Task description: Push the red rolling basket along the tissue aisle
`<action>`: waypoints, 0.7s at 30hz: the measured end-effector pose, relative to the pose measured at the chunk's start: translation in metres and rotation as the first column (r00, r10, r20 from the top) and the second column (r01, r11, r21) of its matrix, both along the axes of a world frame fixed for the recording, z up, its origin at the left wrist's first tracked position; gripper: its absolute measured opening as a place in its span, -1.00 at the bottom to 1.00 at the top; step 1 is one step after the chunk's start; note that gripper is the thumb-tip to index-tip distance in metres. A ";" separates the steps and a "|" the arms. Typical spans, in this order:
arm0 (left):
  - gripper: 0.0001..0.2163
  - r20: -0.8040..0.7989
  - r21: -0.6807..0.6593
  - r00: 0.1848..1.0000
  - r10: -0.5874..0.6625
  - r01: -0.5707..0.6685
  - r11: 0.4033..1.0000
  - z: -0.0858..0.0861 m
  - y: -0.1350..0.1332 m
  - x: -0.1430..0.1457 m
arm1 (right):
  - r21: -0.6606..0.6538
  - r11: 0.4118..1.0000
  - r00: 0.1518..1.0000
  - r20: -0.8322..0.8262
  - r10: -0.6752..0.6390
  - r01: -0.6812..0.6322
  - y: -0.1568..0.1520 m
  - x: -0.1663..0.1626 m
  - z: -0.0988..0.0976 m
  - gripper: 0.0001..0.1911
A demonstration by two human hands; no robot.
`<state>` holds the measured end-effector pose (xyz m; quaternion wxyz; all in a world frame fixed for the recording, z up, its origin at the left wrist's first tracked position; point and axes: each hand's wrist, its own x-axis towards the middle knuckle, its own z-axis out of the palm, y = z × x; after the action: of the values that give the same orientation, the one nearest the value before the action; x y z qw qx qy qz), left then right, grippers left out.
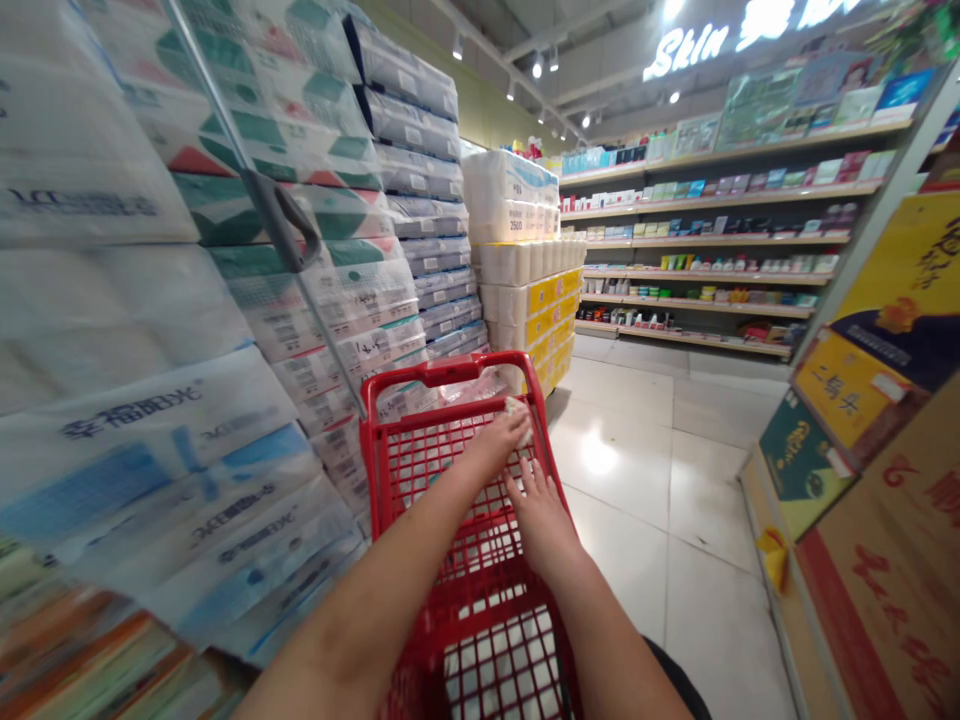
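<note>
A red plastic shopping basket (459,408) with grid walls stands in front of me. A long metal pull rod with a grey handle (289,225) leans up and left from its left side. My left hand (501,438) reaches across to the right part of the far rim, fingers closed on a crumpled whitish tissue (516,406). Just nearer to me is my right hand (538,505), fingers spread over the right side of the basket, with nothing visible in it. Whether its palm touches the rim I cannot tell. Pale floor tiles show through the grid.
Stacked tissue packs (300,240) rise close on the left. Paper-roll bundles (525,290) stand beyond the basket. Cartons (885,560) and yellow boxes (855,385) line the right. Shelves of small packages (720,185) fill the back. A tiled floor (637,440) runs between.
</note>
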<state>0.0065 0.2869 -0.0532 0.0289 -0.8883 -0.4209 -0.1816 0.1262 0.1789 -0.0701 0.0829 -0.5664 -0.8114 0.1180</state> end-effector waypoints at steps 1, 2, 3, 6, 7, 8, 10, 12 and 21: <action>-0.51 0.027 0.019 0.997 0.078 -0.078 0.997 0.002 0.002 -0.001 | 0.012 1.000 1.000 -0.003 0.004 -0.004 0.000 0.000 0.000 -0.15; -0.51 0.035 0.034 0.991 0.126 -0.127 0.991 0.004 0.004 -0.002 | 0.014 1.000 1.000 -0.003 0.004 -0.004 0.000 -0.001 0.000 -0.15; -0.53 0.026 0.047 0.990 0.138 -0.139 0.989 0.005 0.005 -0.002 | 0.009 1.000 1.000 -0.003 0.004 -0.004 0.000 -0.001 0.001 -0.17; -0.59 -0.071 0.047 0.997 -0.003 0.006 0.999 0.006 0.006 -0.001 | -0.019 1.000 1.000 -0.003 0.002 -0.002 -0.001 -0.002 0.003 -0.21; -0.59 -0.081 0.054 0.996 -0.019 0.023 0.998 0.004 0.006 -0.001 | -0.016 1.000 1.000 -0.007 0.005 -0.005 -0.001 -0.003 0.003 -0.21; -0.58 -0.066 0.073 0.998 0.018 -0.013 0.997 0.003 0.007 -0.001 | -0.005 1.000 1.000 -0.012 0.009 -0.009 -0.001 -0.003 0.003 -0.20; -0.55 0.017 0.112 0.983 0.181 -0.182 0.977 -0.001 0.007 -0.002 | 0.018 1.000 1.000 -0.022 0.012 -0.012 -0.001 -0.004 0.002 -0.17; -0.54 0.062 0.106 0.968 0.244 -0.250 0.962 -0.003 0.006 -0.003 | 0.013 1.000 1.000 -0.023 0.010 -0.009 -0.001 -0.004 0.001 -0.16; -0.49 0.187 0.100 0.946 0.264 -0.286 0.953 0.000 0.011 -0.034 | 0.040 0.999 0.999 -0.031 -0.009 0.010 -0.002 -0.004 -0.001 -0.16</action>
<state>-0.0271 0.2974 -0.0532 0.0736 -0.7981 -0.5296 -0.2777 0.1224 0.1766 -0.0714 0.1072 -0.5667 -0.8095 0.1097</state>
